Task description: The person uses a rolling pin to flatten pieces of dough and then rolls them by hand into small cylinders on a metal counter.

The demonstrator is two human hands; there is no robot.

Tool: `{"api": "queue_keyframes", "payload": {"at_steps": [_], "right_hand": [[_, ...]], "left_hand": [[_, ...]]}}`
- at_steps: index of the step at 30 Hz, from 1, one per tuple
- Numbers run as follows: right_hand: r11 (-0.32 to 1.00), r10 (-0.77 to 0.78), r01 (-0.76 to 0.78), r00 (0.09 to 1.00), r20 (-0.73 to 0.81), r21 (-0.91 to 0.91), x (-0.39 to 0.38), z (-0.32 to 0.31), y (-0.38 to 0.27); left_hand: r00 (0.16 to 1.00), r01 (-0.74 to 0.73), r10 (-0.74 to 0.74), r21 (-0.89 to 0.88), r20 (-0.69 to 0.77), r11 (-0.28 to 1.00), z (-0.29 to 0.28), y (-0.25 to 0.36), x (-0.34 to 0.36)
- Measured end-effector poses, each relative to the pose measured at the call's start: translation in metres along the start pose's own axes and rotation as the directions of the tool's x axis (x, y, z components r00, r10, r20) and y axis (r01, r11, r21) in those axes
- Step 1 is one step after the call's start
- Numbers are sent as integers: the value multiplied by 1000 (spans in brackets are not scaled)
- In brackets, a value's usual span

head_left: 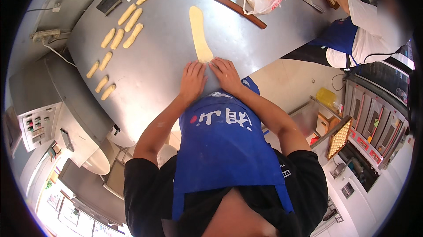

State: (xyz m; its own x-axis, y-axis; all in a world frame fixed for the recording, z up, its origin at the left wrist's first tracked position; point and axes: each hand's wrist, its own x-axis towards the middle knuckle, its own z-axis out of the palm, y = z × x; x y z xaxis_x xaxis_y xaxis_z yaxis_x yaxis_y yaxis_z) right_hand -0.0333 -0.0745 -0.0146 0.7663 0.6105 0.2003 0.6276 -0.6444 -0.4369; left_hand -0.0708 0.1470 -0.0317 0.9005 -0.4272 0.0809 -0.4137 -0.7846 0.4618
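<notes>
Flattened long by now, apparently: one dough strip (pixel 198 33), lying on the bench (pixel 158 67) straight ahead at 12 o'clock. Not yet flattened, judging by plump shape: dough pieces (pixel 133 20), spread from 8 round to nearly 12 o'clock of the strip. Aligned lengthwise from 6 to between 11 and 12 o'clock, slightly bowed, rounded end pointing away. At the near end, left hand (pixel 193 78) and right hand (pixel 225 75), fingers bent, close together; pinching or merely pressing, impossible to say.
</notes>
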Motion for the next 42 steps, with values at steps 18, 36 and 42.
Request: {"api": "queue_keyframes", "payload": {"at_steps": [18,36,42], "right_hand": [[950,307,-287,932,-195,122,157,5,84],[987,158,-149,969,-191,57,200,2,82],[991,36,-19,991,-129,131,150,16,66]], "left_hand": [[793,419,-445,-157,-417,894,-21,-83,165],[845,345,-388,-179,-367,921,-25,-86,182],[902,189,-232,-150,-363,970,-2,-67,132]]}}
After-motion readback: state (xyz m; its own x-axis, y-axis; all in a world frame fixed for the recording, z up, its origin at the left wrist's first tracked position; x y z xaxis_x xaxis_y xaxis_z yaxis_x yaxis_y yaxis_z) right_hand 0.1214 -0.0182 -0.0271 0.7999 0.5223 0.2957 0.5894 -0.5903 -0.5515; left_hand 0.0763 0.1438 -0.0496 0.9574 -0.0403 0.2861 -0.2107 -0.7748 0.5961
